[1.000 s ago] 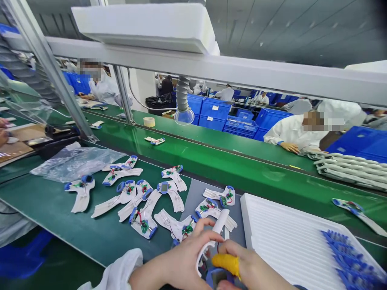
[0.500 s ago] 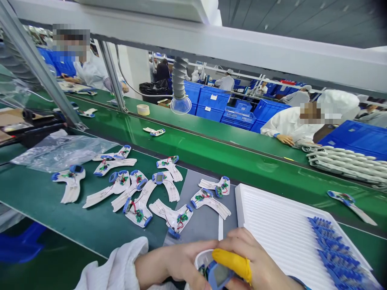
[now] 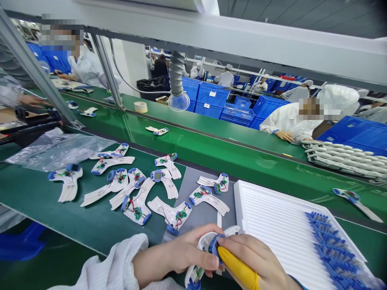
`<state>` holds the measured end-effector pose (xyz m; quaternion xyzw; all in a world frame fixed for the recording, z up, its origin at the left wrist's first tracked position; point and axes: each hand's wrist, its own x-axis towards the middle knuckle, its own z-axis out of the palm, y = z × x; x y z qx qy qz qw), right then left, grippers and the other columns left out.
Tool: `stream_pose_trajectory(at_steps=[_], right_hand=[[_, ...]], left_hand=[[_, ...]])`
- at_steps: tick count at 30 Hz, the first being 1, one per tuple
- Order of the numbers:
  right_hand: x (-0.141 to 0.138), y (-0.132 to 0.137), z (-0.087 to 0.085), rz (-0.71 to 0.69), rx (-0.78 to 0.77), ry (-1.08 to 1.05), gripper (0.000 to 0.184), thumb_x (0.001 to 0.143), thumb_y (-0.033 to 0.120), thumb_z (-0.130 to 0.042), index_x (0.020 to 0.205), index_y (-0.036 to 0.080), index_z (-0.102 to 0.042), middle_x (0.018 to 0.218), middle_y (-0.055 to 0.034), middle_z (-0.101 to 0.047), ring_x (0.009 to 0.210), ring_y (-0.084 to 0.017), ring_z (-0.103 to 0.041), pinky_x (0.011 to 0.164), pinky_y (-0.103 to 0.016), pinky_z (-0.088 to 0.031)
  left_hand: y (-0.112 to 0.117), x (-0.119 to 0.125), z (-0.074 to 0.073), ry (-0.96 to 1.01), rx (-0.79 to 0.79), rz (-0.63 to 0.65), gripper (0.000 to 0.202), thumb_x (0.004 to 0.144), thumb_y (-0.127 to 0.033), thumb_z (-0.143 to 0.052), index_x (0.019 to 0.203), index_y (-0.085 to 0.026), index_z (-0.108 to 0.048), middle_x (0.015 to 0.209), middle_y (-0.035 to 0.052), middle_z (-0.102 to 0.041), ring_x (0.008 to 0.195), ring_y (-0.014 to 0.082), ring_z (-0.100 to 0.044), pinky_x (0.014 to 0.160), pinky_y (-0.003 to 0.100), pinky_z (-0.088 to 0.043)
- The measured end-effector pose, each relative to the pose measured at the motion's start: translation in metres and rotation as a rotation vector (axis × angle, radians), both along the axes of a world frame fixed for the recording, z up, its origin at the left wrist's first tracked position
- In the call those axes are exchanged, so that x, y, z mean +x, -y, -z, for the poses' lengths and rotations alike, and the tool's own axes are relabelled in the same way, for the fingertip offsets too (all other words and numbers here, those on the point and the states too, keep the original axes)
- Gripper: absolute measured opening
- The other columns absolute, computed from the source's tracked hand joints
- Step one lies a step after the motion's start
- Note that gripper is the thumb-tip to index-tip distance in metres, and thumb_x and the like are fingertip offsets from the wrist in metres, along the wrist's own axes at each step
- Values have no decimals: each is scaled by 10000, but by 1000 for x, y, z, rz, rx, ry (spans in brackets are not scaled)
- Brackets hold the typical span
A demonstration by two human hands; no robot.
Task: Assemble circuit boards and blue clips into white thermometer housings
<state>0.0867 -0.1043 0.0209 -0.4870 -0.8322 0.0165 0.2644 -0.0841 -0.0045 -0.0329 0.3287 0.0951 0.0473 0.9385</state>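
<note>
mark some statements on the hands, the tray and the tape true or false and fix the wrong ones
1. A yellow finger cover is on the right hand. True.
2. The left hand is empty. False: it holds a white shell.
3. Loose shells lie to the left of the white tray. True.
4. Blue parts sit at the tray's left end. False: they sit at its right end.
5. A roll of tape lies on a green surface. True.

On your dark-green tabletop [image 3: 99,225], a clear plastic bag [image 3: 60,149] lies left, by the far edge, curved white plastic housings [image 3: 69,187] before and right of it; rightmost, a ribbed white tray [image 3: 272,217] bears spiky blue parts [image 3: 335,258] along its right edge.
</note>
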Motion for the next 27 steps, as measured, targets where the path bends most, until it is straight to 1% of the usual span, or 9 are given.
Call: stream_pose_trajectory(at_steps=[4, 7, 9, 12, 16, 20, 22, 24, 27], right_hand=[[-1, 2, -7, -53, -9, -18, 350, 927, 381, -359, 1139, 214, -582, 858, -73, -718, 737, -164, -672, 688, -205, -540], [-8, -2, -19, 48, 32, 64, 201, 889, 278, -478, 1008, 191, -615, 820, -72, -704, 744, -160, -652, 674, -218, -528], [-14, -7, -27, 96, 83, 145, 138, 873, 199, -494, 904, 164, -624, 812, -81, -682, 764, -170, -625, 675, -253, -517], [-18, -13, -34, 30, 55, 261, 243, 904, 184, -407, 817, 153, -632, 779, -84, -647, 698, -178, -575, 599, -294, -489], [-18, -12, -36, -38, -45, 309, 383, 935, 193, -283, 763, 160, -624, 677, -71, -597, 592, -175, -514, 512, -304, -448], [-17, -2, -36, -14, -127, 208, 281, 909, 166, -332, 831, 171, -603, 701, -60, -615, 597, -166, -528, 548, -281, -478], [-17, 2, -36, 26, -150, 153, 182, 876, 155, -406, 870, 183, -586, 723, -43, -635, 624, -151, -559, 580, -254, -499], [-18, 2, -36, 63, -103, 108, 111, 850, 172, -479, 911, 185, -570, 764, -41, -658, 688, -145, -603, 625, -234, -520], [-18, -2, -37, 94, -6, 91, 221, 853, 295, -547, 1028, 161, -547, 858, -66, -690, 787, -153, -649, 702, -216, -540]], left_hand=[[3, 1, 1, -39, -20, -38, 640, 432, -395, -855, 935, -170, -529, 686, -36, -577, 524, 52, -506, 459, 149, -430], [3, 1, 3, -55, 59, -13, 649, 435, -407, -851, 946, -171, -529, 660, -41, -563, 537, 65, -490, 493, 171, -404], [2, 1, 3, -44, 126, 3, 615, 451, -409, -844, 931, -170, -543, 663, -43, -542, 592, 84, -490, 546, 194, -395], [3, 1, 2, -71, 184, 23, 564, 474, -386, -838, 918, -171, -564, 679, -41, -525, 662, 114, -493, 605, 224, -391], [5, 3, 2, -139, 160, 68, 585, 474, -380, -838, 944, -174, -555, 673, -37, -547, 623, 113, -502, 556, 224, -406], [1, 4, -1, -141, 59, -26, 616, 487, -502, -794, 933, -173, -524, 657, -20, -564, 570, 98, -524, 444, 172, -414], [-3, 3, -4, -128, 25, -79, 628, 477, -500, -800, 933, -162, -530, 664, -6, -581, 581, 101, -552, 432, 157, -430], [-4, 2, -6, -126, 28, -67, 646, 460, -471, -821, 944, -154, -537, 663, 1, -602, 578, 95, -559, 433, 145, -432], [-3, 1, -7, -147, 26, -28, 693, 445, -456, -834, 993, -166, -524, 655, -19, -615, 490, 56, -520, 415, 130, -403]])
